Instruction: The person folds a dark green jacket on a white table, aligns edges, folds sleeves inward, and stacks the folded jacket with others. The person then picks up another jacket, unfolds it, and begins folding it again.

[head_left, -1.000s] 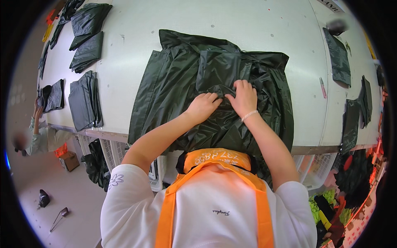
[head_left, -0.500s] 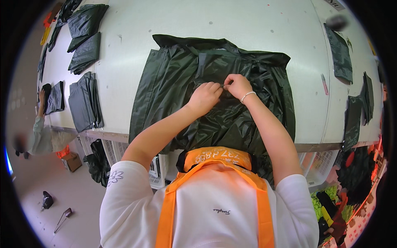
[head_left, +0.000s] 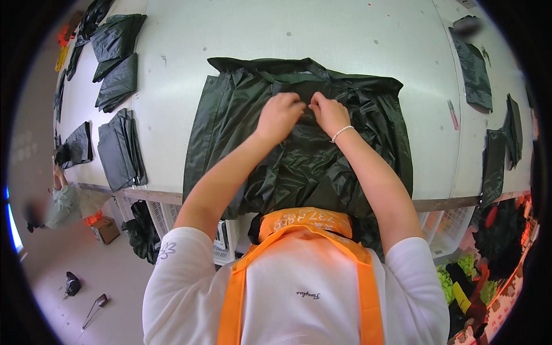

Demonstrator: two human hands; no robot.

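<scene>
Facing the white worktop (head_left: 247, 34), I have a shiny dark green fabric garment (head_left: 313, 158) spread creased before me, overhanging the near edge. My left hand (head_left: 279, 118) and right hand (head_left: 330, 115) are close together over its far middle part, a small gap between them. Left fingers curl, slightly blurred; right fingers bend in toward the thumb; I cannot tell whether either set is clamped on the fabric. A white beaded bracelet (head_left: 343, 133) circles my right wrist. Left lies a folded dark fabric stack (head_left: 119, 150); right, a slim pinkish tool (head_left: 453, 115).
</scene>
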